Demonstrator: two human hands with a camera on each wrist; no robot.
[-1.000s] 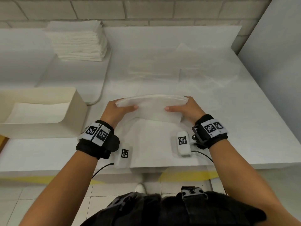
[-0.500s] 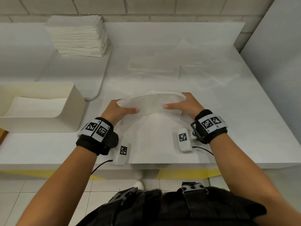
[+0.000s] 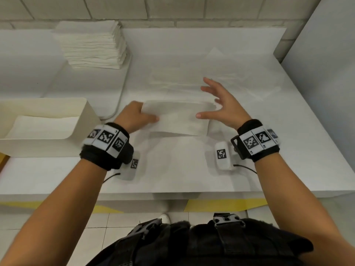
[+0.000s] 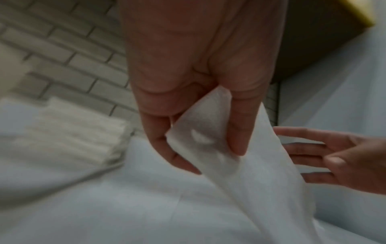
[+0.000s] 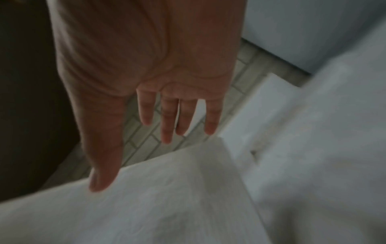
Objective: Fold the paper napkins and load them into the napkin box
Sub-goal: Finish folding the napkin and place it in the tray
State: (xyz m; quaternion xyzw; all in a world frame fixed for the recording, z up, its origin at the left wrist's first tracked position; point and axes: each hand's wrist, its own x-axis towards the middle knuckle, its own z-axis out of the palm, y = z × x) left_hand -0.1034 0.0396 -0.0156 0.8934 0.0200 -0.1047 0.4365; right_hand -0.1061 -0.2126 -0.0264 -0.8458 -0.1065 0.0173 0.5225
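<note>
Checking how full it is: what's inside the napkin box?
Inside the napkin box, white napkins lie flat. How many are stacked is hidden by the top one and the box walls.

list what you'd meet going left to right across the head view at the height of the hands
napkin box → left hand pinching the folded napkin → right hand, fingers spread → bare table

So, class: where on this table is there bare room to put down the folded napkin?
Bare table lies along the near edge, right of the right hand. It is crowded on the left: the napkin box, the napkin stack behind it, and loose sheets mid-table.
</note>
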